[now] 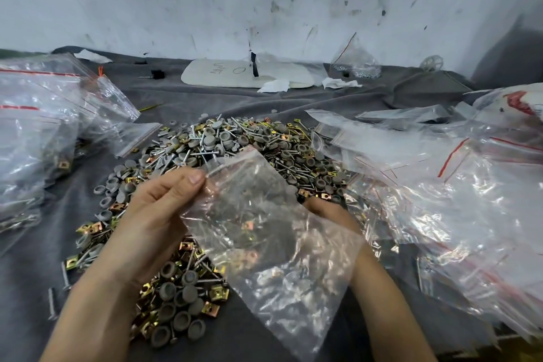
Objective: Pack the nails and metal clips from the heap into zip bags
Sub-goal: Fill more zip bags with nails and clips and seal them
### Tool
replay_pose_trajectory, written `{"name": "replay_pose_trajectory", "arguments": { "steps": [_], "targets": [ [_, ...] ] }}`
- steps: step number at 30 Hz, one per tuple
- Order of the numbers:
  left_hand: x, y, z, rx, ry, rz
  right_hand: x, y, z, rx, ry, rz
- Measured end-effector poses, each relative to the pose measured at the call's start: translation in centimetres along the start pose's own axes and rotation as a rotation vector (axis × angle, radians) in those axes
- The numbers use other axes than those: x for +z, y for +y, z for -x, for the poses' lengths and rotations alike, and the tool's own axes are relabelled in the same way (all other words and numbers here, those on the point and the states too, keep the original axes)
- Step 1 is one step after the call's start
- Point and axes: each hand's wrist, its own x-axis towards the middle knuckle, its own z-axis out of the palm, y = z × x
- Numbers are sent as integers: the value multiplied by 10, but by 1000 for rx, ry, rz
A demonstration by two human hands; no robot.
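- The left hand (152,214) pinches the upper edge of a clear zip bag (264,232) between thumb and curled fingers (192,178), holding it over the heap (235,138).
- The right hand (329,210) is mostly hidden behind the bag; I cannot tell whether its fingers grip anything.
- The heap of nails (203,153) and metal clips (210,309) covers the middle of the worktop (205,97).
- Filled bags (35,126) lie at the left edge and empty bags (440,185) at the right.

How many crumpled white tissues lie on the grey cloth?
3. One tissue lies far left at the back, a second at the white board's near edge, a third right of it. The bags may hide more.
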Motion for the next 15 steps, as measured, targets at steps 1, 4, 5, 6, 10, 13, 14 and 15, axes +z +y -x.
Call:
{"name": "replay_pose_trajectory", "arguments": {
  "steps": [1, 4, 5, 6, 10, 13, 14, 15],
  "targets": [
    [2, 1, 1, -4, 0, -5, 0, -10, -9, 68, 60, -22],
    [5, 5, 0, 4, 38, -53, -3, 3, -9, 1, 178, -12],
    [5, 6, -1, 5, 38, -91, -4, 4, -9, -1, 217, 22],
    [4, 7, 0, -3, -8, -129, -4, 7, -10, 3, 254, 67],
    [3, 1, 3, -143, -367, -173, -5, 10, -13, -10, 374, 155],
    [9, -3, 3, -165, -555, -247, 10, -4, -16, -161, 373, 211],
    [12, -3, 4, -151, -565, -286, 17, -6, -18, -179, 359, 241],
    [13, -3, 3, -145, -557, -303, 23, -8, -20, -183, 349, 280]
  ]
}}
